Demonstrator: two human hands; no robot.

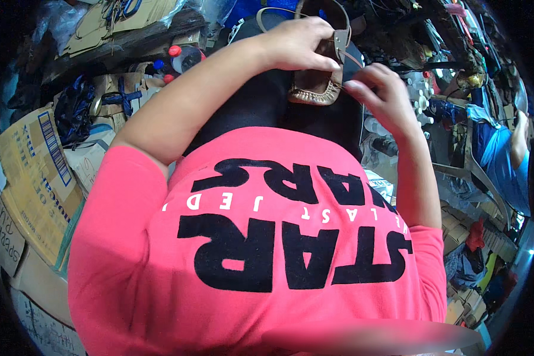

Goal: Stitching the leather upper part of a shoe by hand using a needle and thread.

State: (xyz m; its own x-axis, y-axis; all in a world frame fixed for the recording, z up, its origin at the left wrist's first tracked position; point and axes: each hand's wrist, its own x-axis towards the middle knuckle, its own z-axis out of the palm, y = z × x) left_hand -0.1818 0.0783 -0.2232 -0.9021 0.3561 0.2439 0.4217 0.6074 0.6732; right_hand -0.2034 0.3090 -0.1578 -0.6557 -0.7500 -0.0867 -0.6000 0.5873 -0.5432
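Had shoe (319,77) at far edge of lap (243,98), abt midway btwn left & right knees, well apart from shirt (136,237). Likely set there to let both hands come in from either side, w/ legs as a rest underneath. Could not tell if wedged btwn knees or just laid over the gap.

Pointed toe twd near edge of lap, i.e. back at torso; turned opening the other way, out past far edge. Ran long axis roughly along thighs, tilted a bit, w/ far end leaning right.

Reached L hand (305,44) across top of shoe from left, w/ thumb & bent fingers closed on upper right side, by tab (340,40). Prob. clamped so for steadiness. Saw no gap btwn thumb & leather; could not tell exact finger hold, being partly hidden.

Held R hand (388,92) just beside shoe's right edge, curled, thumb & forefinger near together, close to gathered stitching (313,97) at toe. Seemed to have thin strand (353,58) there, prob. out to the side for a clear pull; could not tell if pinched or merely brushed, given blur.

Saw loop (273,8) past far left corner of lap, boxes (35,184) off left edge, bottle (190,58) beyond, & another person (510,157) in blue, far right.
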